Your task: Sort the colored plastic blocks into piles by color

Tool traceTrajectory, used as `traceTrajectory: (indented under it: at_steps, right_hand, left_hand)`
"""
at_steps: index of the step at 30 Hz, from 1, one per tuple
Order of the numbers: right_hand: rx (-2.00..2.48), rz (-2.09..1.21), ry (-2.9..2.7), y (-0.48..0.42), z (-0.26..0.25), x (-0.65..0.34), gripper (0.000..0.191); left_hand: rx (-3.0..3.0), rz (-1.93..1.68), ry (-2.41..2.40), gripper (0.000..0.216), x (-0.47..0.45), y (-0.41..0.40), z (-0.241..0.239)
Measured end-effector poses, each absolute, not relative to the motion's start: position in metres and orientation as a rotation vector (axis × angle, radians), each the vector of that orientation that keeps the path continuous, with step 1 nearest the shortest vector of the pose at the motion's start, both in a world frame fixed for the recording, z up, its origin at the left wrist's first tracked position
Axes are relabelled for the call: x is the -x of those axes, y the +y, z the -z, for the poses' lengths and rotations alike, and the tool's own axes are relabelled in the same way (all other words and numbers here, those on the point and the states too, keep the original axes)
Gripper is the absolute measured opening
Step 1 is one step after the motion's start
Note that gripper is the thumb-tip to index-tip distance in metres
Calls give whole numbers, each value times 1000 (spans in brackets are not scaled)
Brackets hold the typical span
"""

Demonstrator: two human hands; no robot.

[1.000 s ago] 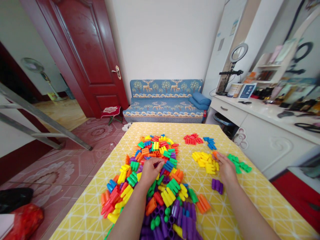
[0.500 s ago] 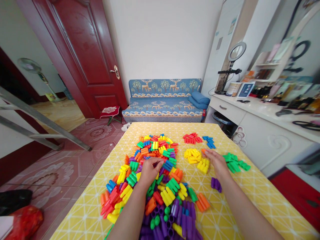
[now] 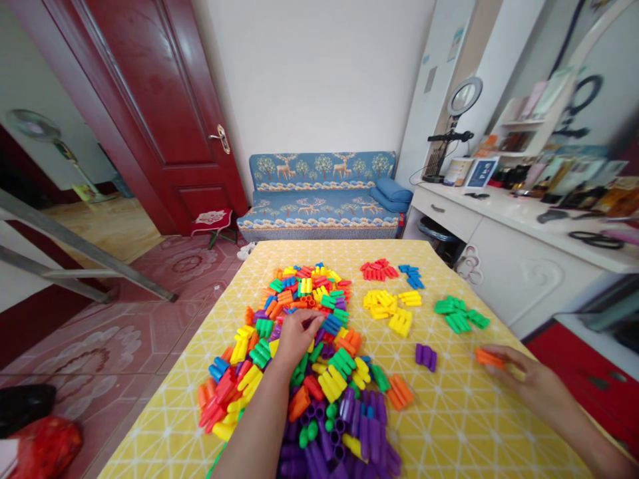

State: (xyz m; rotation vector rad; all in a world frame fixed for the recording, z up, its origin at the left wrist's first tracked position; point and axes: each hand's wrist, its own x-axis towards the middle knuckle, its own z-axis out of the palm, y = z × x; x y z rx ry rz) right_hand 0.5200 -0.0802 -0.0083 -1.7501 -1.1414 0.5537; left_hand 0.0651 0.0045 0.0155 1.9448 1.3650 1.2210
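My right hand [image 3: 529, 376] is at the right side of the table, its fingers closed on an orange toy block [image 3: 489, 358] made of joined tubes. My left hand [image 3: 298, 336] is over the mixed pile of coloured blocks [image 3: 332, 382], its fingertips pinched together beside a blue block [image 3: 330, 324]. Whatever is between those fingertips is hidden. Sorted by colour on the right are yellow blocks [image 3: 382, 303], red blocks [image 3: 378, 269], blue blocks [image 3: 412, 275], green blocks [image 3: 459, 314] and a purple block [image 3: 426, 357].
A yellow patterned cloth [image 3: 434, 426] covers the table. Beyond it stands a blue sofa [image 3: 319, 199]. To the right are a white dressing table [image 3: 519, 253] and a red-fronted cabinet [image 3: 589, 379]. A metal ladder [image 3: 90, 246] leans at the left.
My right hand has moved right and nearer to me with the orange block, away from the yellow group. Another yellow block now shows there. My left hand has hardly moved.
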Motion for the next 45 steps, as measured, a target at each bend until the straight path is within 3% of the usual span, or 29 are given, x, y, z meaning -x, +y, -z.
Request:
traceTrajectory:
  at_steps: [6, 14, 19, 22, 29, 33, 39, 45]
  right_hand:
    - [1677, -585, -1228, -90, 23, -531, 40]
    - [1648, -259, -1567, -79, 10, -504, 38]
    - [1700, -426, -1755, -74, 6, -434, 43]
    - [1660, -481, -1888, -71, 6, -404, 33]
    - [1658, -397, -1971, -67, 4, -385, 31]
    - [1730, -324, -1955, -80, -7, -381, 36]
    - [1825, -560, -2047, -103, -14, -355, 45]
    - [1818, -585, -2086, -107, -16, -337, 20]
  left_hand:
    - [-1949, -1203, 1370, 16, -65, 5, -14]
    - [-1958, -1192, 1362, 16, -64, 6, -11]
    - [-1957, -1193, 1372, 15, -65, 5, -13]
    - [-1952, -1196, 1375, 15, -65, 4, -16]
    - [-1955, -1198, 1356, 15, -65, 3, -18]
    - [-1938, -1193, 1367, 14, -65, 3, -16]
    - [-1959, -1189, 1361, 15, -65, 4, -15]
    - [-1986, -1192, 1355, 14, -65, 3, -18]
